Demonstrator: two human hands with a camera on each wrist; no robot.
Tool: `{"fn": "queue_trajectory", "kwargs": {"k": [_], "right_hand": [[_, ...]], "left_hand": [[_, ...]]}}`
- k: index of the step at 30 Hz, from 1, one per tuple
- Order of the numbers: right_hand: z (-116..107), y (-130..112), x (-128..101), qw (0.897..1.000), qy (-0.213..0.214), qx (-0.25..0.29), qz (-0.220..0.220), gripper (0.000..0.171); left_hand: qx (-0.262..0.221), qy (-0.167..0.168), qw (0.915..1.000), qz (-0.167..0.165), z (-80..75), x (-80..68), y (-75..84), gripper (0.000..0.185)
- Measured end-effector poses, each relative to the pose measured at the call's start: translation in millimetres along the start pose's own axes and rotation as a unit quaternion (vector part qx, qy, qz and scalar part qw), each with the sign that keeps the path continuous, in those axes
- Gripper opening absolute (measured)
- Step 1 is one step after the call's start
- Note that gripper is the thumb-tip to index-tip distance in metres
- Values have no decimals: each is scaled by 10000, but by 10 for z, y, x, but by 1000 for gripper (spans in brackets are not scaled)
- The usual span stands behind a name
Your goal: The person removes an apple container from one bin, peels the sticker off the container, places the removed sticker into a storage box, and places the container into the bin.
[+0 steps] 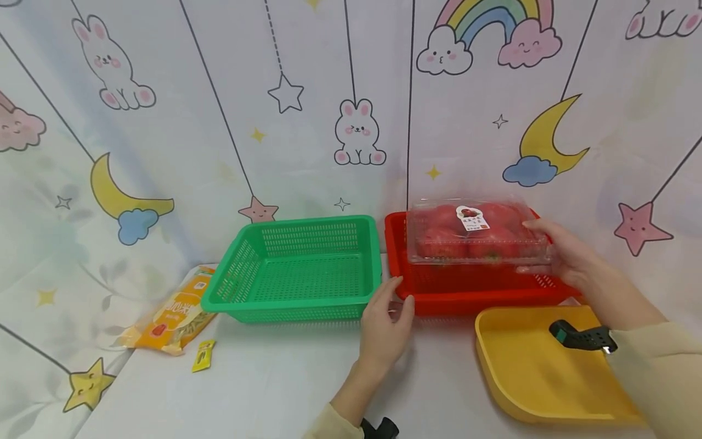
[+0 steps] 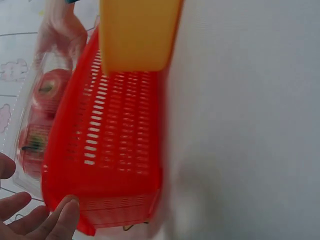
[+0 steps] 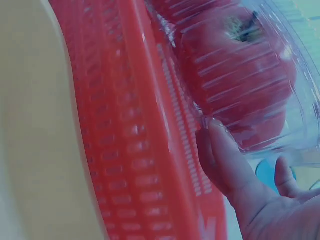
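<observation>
A clear plastic box of apples (image 1: 444, 241) with a white label is held over the red basket (image 1: 455, 303). My right hand (image 1: 570, 253) grips the box by its right end, thumb and fingers on either side of it. In the right wrist view, an apple (image 3: 235, 75) with a short stem shows through the ribbed plastic beside the fingers. My left hand (image 1: 386, 326) is at the front left corner of the red basket, fingers loosely spread. Its thumb and fingers (image 2: 62, 217) are close to the basket's rim; whether they touch it I cannot tell.
A green basket (image 1: 290, 310) stands left of the red one. The yellow tray (image 1: 548, 366) sits in front of the red basket, under my right forearm. At far left lie an orange snack bag (image 1: 175, 317) and a small yellow packet (image 1: 203, 355). A patterned curtain (image 1: 307, 146) hangs behind.
</observation>
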State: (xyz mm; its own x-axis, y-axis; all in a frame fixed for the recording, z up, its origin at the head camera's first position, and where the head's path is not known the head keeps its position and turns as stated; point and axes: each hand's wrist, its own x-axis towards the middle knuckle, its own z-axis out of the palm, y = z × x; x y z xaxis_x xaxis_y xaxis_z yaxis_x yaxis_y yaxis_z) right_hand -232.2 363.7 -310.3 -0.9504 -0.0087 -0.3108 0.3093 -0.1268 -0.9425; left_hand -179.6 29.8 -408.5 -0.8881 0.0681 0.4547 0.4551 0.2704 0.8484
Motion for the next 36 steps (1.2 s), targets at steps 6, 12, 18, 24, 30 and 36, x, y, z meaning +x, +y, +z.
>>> {"fn": "queue_trajectory", "kwargs": {"k": [6, 12, 18, 24, 30, 36], "right_hand": [[159, -52, -97, 9998, -123, 113, -47, 36], [390, -75, -198, 9992, -333, 47, -239, 38], [662, -57, -291, 9986, -394, -177, -314, 38], [896, 19, -422, 9969, -564, -268, -475, 38], [1026, 171, -535, 9955, -597, -451, -582, 36], [1092, 318, -631, 9908, -900, -749, -678, 42]], "left_hand": [[-605, -23, 9973, -415, -188, 76, 94, 43], [-1028, 67, 9929, -592, -403, 184, 159, 44], [-1863, -314, 9774, -948, -608, 269, 209, 54], [-2503, -678, 9584, -1190, -788, 277, 247, 62], [-2573, -894, 9533, -1308, -964, 234, 241, 68], [-2422, -1242, 9490, -1593, -1216, 157, 258, 70]]}}
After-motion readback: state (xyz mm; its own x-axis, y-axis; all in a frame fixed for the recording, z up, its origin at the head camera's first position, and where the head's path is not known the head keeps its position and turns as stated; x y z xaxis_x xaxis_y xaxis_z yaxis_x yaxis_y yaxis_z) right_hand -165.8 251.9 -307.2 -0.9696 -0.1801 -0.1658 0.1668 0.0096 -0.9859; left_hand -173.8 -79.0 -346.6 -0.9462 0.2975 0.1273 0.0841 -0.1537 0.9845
